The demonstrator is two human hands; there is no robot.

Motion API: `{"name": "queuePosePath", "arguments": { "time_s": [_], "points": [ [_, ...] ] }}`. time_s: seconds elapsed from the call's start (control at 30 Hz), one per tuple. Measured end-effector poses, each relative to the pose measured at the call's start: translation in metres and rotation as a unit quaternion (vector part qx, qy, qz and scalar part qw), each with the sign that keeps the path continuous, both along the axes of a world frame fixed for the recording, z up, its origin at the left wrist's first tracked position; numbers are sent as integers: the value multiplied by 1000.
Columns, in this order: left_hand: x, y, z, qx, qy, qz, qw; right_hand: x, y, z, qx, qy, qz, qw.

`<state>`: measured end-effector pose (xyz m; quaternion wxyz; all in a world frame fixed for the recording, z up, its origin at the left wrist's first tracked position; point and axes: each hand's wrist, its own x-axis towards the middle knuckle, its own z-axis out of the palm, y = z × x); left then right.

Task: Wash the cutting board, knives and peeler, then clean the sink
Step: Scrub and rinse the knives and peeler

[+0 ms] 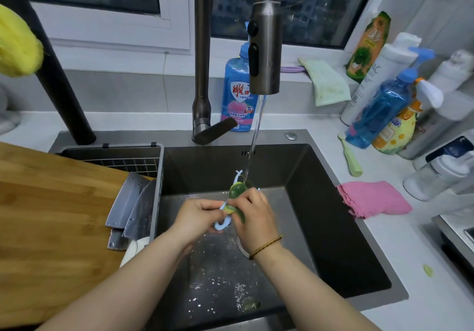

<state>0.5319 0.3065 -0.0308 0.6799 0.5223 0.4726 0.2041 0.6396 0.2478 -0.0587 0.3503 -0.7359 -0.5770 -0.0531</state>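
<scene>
Under the tap (264, 48) the left hand (197, 215) grips the peeler (221, 224), the right hand (254, 215) scrubs it gripping a sponge (237, 189); rinsing probably comes next

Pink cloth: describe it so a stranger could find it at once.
Start at the dark sink under the running tap. The pink cloth lies crumpled on the white counter beside its right rim. Pink sets it apart from the pale green cloth draped off the window sill.

We find the cutting board (51, 215) left of the sink (320, 202), knives (130, 210) in the rack (159, 176) between them, and bottles (379, 115) on the surface (410, 241) at right.
</scene>
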Motion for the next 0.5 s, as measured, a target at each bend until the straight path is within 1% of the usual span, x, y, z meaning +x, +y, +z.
{"name": "queuePosePath", "arguments": {
  "time_s": [0.07, 0.1, 0.13, 0.2, 0.3, 0.37, 0.4, 0.43, 0.5],
  "points": [
    [0, -3, -1, -8, 3, -5, 1000, 8, 2, -1, -21, 15, -14, 1000],
    [2, -4, -2, -7, 10, -9, 1000, 11, 3, 1, -33, 38, -45, 998],
    [3, -4, -2, -2, 22, -11, 1000, 13, 3, 2, -64, 69, -62, 994],
    [4, -2, -4, 20, 51, -2, 999, 15, 1, 2, -107, 163, -52, 979],
    [-2, 8, -9, 76, 95, 21, 992, 20, -1, 13, -82, 301, -45, 949],
    [-5, 11, -10, 97, 108, 20, 989, 27, -5, 24, -35, 391, -60, 918],
    [-6, 11, -10, 105, 112, 15, 988, 31, -6, 26, -7, 415, -73, 907],
    [-6, 10, -10, 114, 115, 8, 987, 34, -7, 28, 14, 413, -89, 906],
    [-5, 8, -10, 133, 119, -4, 984, 35, -8, 30, 33, 354, -112, 928]
  ]
}}
